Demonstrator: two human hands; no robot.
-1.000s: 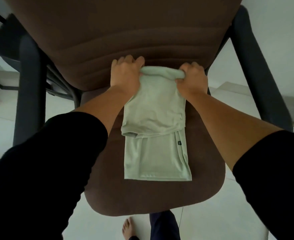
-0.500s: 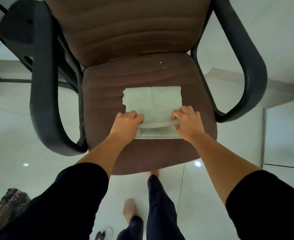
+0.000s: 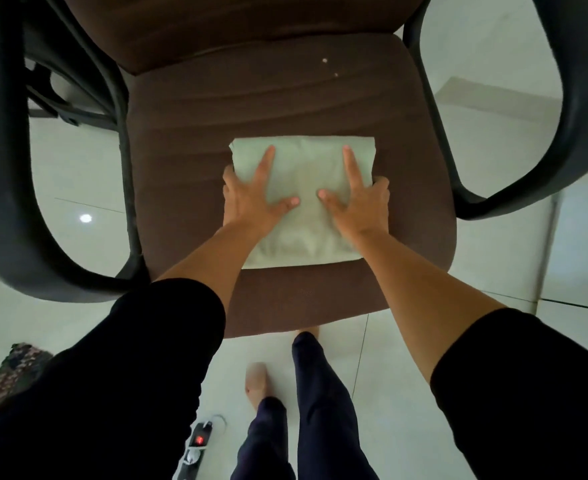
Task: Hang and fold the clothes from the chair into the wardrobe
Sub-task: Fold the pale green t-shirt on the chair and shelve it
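A pale green garment (image 3: 303,168), folded into a compact rectangle, lies in the middle of the brown chair seat (image 3: 251,98). My left hand (image 3: 251,199) holds its left side, index finger and thumb flat on top and the other fingers wrapped over the edge. My right hand (image 3: 361,202) mirrors this on the right side. No wardrobe is in view.
Black armrests curve along the chair's left (image 3: 5,202) and right (image 3: 562,133). On the white tiled floor below me are my bare foot (image 3: 257,382), a power strip with a red light (image 3: 199,441) and a dark patterned cloth (image 3: 15,372) at the lower left.
The long garment was folded over towards me into a short rectangle. Both hands moved from its near edge to its two sides, index fingers now stretched over the top.
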